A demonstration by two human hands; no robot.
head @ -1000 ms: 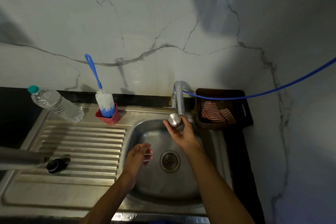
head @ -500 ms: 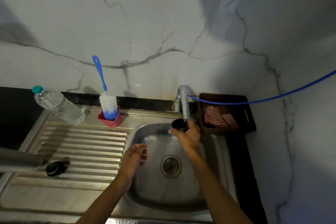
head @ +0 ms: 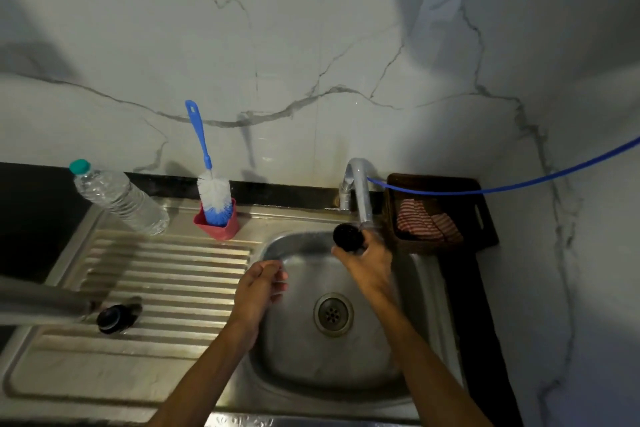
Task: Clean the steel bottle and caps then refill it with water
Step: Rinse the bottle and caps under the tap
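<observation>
My right hand (head: 369, 262) holds a round cap (head: 348, 236) right under the tap spout (head: 362, 199), its dark inside turned towards me. My left hand (head: 261, 286) hovers over the left side of the sink basin (head: 304, 350) with fingers loosely curled and nothing in them. The steel bottle (head: 38, 300) lies on its side on the ribbed drainboard (head: 166, 274) at the far left, partly cut off by the frame. A second, black cap (head: 112, 318) rests on the drainboard just beyond the bottle's mouth.
A plastic water bottle (head: 119, 199) with a teal lid stands at the back left. A blue bottle brush (head: 209, 184) sits in a red holder (head: 218, 227). A dark basket (head: 440, 215) with a striped cloth is right of the tap; a blue hose (head: 502, 186) crosses it.
My right hand has turned the cap under the spout, so its shiny outside gave way to its dark inside. My left hand stayed over the basin. The view shifted slightly.
</observation>
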